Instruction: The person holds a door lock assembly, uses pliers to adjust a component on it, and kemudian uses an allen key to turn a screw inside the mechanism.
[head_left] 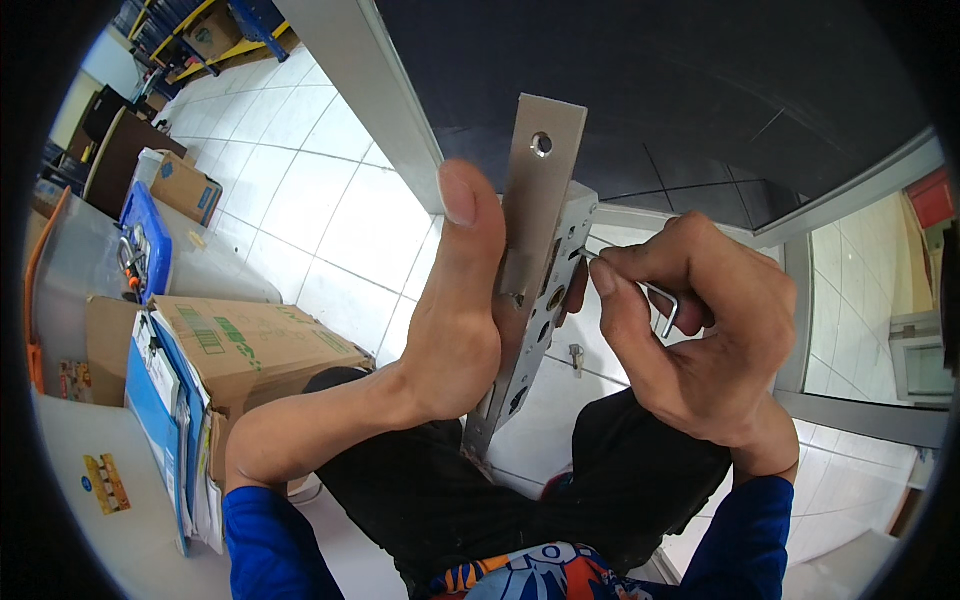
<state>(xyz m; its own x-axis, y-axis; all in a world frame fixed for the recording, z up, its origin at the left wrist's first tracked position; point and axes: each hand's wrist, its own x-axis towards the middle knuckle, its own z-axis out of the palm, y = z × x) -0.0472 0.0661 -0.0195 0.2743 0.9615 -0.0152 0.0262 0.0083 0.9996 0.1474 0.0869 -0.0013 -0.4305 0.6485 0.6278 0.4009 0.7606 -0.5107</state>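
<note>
A metal mortise lock [532,210] stands tilted upright in front of me, its long faceplate with a screw hole at the top. My left hand [455,300] grips the lock body from the left, thumb pointing up along the faceplate, its other fingers mostly hidden behind. In my right hand [700,310] a small bent hex key [662,312] is pinched between thumb and forefinger. Its tip meets the perforated side of the lock case near the upper holes; whether it sits inside a hole I cannot tell. Below, a small key [577,358] lies on the white tiles.
At left stand a cardboard box [260,345], blue folders with papers [160,420] and a plastic bin with a blue lid [145,245]. A dark glass panel in a metal frame [405,100] rises ahead. Another carton [185,185] and shelving [215,50] are farther back.
</note>
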